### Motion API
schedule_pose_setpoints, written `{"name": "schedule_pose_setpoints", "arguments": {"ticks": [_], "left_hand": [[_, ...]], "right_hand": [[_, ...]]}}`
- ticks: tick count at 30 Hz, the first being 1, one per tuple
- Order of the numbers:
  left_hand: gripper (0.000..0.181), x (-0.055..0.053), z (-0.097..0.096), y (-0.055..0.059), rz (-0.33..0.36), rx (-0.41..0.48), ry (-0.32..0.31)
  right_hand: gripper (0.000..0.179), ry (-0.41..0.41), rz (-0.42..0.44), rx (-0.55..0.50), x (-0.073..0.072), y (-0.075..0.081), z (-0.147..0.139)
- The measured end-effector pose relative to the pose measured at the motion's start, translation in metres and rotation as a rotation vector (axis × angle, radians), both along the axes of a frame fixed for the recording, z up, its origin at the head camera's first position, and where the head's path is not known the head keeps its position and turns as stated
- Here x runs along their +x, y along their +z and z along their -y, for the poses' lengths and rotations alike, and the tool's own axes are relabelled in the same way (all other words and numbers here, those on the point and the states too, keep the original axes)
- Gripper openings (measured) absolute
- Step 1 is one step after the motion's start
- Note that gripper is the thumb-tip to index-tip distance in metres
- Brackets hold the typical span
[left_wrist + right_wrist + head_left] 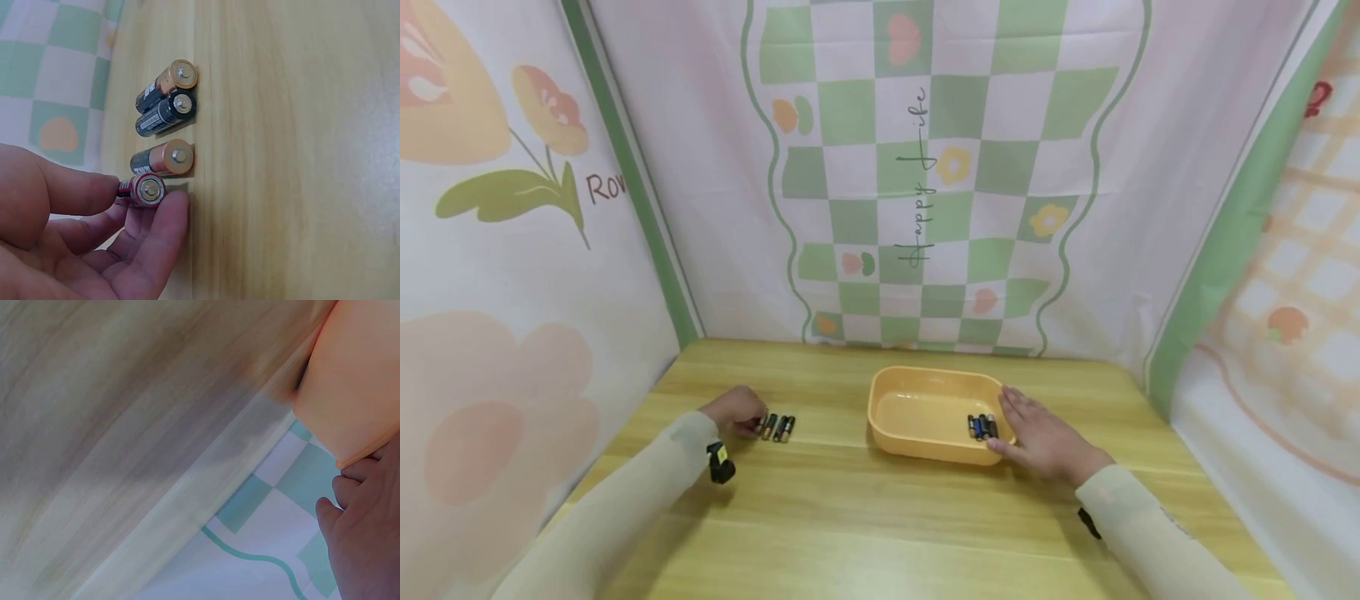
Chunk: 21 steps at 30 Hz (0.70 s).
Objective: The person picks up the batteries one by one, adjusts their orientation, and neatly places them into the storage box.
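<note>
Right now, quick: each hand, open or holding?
Left hand: closed, pinching the red battery.
Right hand: open, fingers extended, touching the yellow bin at its right end.

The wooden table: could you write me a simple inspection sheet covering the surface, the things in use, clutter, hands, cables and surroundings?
Surface: light wood-grain table.
Things in use: three loose batteries lie side by side on the wood; a red-banded battery is in hand beside them; more batteries lie inside the yellow tray, at its right end.
Clutter: nothing seen.
Hands: the left hand pinches the red-banded battery; the right hand rests on the tray's right end. A black device sits at the left wrist.
Cables: nothing seen.
Surroundings: a green-and-white checked hanging behind, lettered "Happy Life"; printed cloth on both sides.
</note>
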<state>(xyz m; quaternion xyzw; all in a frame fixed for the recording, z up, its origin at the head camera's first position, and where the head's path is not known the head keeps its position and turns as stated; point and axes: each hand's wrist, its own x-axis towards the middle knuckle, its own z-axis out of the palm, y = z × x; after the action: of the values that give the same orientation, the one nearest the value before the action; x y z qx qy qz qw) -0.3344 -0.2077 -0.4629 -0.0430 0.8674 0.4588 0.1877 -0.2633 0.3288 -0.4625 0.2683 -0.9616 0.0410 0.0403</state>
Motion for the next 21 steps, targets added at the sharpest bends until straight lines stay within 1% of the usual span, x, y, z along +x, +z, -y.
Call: {"name": "schedule_pose_setpoints", "arguments": {"ticks": [3,9,10,14,21], "left_hand": [[0.009,0.000,0.002,-0.001,0.028,0.066,0.021],[0.010,0.002,0.004,0.000,0.075,0.193,0.039],[0.010,0.003,0.005,0.001,0.077,0.202,0.033],[0.010,0.002,0.007,0.000,0.096,0.234,0.042],[0.014,0.001,0.012,0.001,0.098,0.285,0.014]], "right_hand": [[0.090,-0.003,0.005,-0.002,0.000,-0.001,0.000],[0.091,-0.006,0.014,-0.006,0.000,0.000,0.001],[0.091,-0.007,0.016,-0.006,0.000,0.000,0.001],[0.091,-0.010,0.024,-0.013,0.001,0.001,0.001],[0.091,-0.018,0.031,-0.014,0.001,0.000,0.000]]}}
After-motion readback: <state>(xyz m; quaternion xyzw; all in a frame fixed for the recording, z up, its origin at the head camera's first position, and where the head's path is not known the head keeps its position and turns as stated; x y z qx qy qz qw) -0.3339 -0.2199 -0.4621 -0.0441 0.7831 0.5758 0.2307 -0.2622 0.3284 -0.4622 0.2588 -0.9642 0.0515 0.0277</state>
